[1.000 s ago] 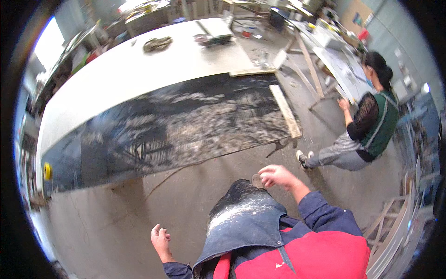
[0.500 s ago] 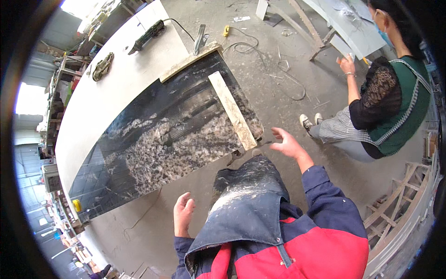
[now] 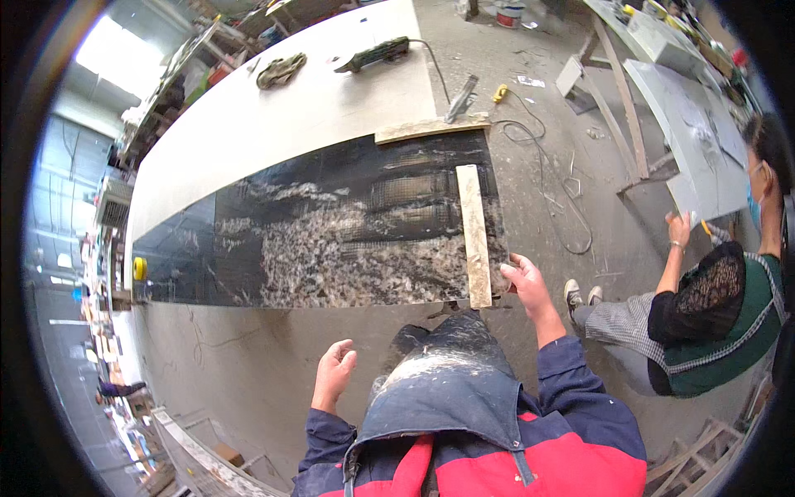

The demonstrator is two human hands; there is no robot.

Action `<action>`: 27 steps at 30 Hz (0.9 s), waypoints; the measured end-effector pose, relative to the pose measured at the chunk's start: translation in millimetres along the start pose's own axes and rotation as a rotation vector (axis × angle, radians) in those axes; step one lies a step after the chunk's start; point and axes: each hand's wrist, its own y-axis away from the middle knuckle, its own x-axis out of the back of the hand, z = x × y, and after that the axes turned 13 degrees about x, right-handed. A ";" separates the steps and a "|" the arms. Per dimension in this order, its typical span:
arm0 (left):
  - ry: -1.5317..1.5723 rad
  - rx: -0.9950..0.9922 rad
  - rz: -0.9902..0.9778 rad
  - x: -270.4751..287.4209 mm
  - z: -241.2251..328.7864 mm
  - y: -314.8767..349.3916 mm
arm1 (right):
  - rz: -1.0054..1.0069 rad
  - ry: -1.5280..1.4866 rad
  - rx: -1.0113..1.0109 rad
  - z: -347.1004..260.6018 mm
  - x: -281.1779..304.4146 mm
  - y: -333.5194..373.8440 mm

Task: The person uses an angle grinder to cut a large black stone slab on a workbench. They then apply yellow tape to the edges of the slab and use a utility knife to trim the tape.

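My right hand [image 3: 532,290] is at the near right corner of a dark stone slab [image 3: 331,215], its fingers apart by the slab's edge; whether they touch it I cannot tell. My left hand [image 3: 333,377] hangs in front of the slab's near edge, holding nothing, fingers loosely bent and apart. The slab is glossy black with a brown and white speckled area. A pale strip [image 3: 474,236] lies across its right end, and another pale strip [image 3: 414,130] runs along the far edge, with a grey metal piece [image 3: 462,98] on it. A yellow tape measure [image 3: 140,268] sits at the left end.
Beyond the slab, a white tabletop [image 3: 273,124] bears an angle grinder [image 3: 373,55] and a dusty crumpled glove-like bundle [image 3: 281,71]. A cable [image 3: 542,157] loops over the floor. A co-worker [image 3: 712,306] stands at right beside another table [image 3: 704,132].
The view has turned, so the slab now lies more level across it. My right hand has come closer to the slab's corner. My left hand stays raised and empty.
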 end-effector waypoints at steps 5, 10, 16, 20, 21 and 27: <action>0.109 0.026 0.012 -4.7 -39.0 -0.7 | -0.011 0.019 -0.074 1.1 3.7 -16.2; 0.109 0.104 0.005 -16.7 -57.6 9.6 | -0.263 -0.190 -0.123 33.2 40.7 1.2; -0.360 -0.368 0.121 -70.8 -50.8 -15.7 | -0.401 0.839 0.203 78.0 50.6 38.1; -0.535 -0.615 0.143 -143.0 -14.4 -53.4 | -0.399 0.813 0.381 109.3 42.4 12.7; -0.543 -0.655 0.114 -162.1 -6.0 -67.8 | -0.422 0.796 0.445 118.6 42.7 3.6; -0.933 -0.834 -0.039 -212.2 -63.2 -190.2 | -0.369 0.756 0.669 162.5 51.5 -10.2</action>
